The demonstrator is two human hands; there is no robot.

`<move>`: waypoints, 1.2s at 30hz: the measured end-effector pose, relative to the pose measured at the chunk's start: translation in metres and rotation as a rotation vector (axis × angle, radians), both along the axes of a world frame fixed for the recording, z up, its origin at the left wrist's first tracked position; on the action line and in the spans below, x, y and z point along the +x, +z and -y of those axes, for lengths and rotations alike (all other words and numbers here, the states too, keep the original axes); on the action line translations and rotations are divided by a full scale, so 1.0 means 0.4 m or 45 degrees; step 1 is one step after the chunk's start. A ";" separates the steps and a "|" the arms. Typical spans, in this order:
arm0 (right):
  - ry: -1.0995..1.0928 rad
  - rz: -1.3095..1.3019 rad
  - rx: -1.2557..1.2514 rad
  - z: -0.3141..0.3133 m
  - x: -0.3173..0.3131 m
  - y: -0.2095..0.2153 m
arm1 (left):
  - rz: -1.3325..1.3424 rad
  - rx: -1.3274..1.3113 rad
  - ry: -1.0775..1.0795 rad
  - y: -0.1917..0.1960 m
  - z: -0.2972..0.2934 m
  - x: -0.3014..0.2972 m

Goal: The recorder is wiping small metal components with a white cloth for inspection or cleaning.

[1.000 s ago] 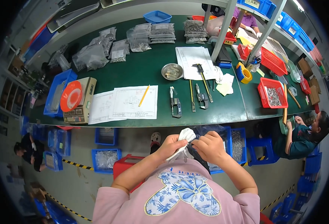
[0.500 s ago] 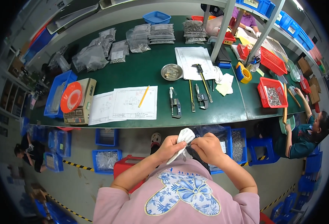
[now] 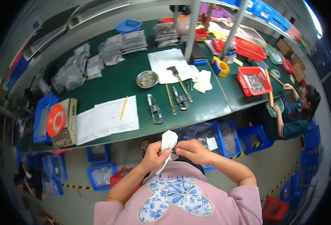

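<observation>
My left hand (image 3: pixel 153 156) holds a crumpled white cloth (image 3: pixel 167 141) close to my chest, below the front edge of the green bench (image 3: pixel 109 80). My right hand (image 3: pixel 193 150) is closed right beside it, fingertips pinching something small against the cloth; the small part is too tiny to make out. Both hands touch at the cloth. On the bench just ahead lie calipers and metal gauges (image 3: pixel 155 110), a small metal bowl (image 3: pixel 147 79), and paper sheets with a yellow pencil (image 3: pixel 124 107).
A cardboard box with an orange disc (image 3: pixel 56 120) sits at bench left. Grey bags (image 3: pixel 112 48) line the back. Red baskets (image 3: pixel 254 80) and a tape roll (image 3: pixel 220 68) sit right. Blue bins (image 3: pixel 225 138) of parts stand under the bench. A seated person (image 3: pixel 296 113) works at right.
My hands have stayed together at the cloth; the right hand has shifted slightly against it. Nothing on the bench moved.
</observation>
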State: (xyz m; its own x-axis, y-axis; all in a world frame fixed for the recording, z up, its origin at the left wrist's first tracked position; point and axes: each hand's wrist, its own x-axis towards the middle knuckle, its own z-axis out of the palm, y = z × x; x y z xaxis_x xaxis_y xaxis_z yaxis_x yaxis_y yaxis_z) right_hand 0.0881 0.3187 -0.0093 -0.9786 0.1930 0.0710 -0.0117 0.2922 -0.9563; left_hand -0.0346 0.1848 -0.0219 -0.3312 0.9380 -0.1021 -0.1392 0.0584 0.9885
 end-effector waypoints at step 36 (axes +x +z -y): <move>-0.183 -0.368 1.103 -0.020 0.007 0.041 | 0.568 -0.171 -0.082 0.012 -0.023 -0.021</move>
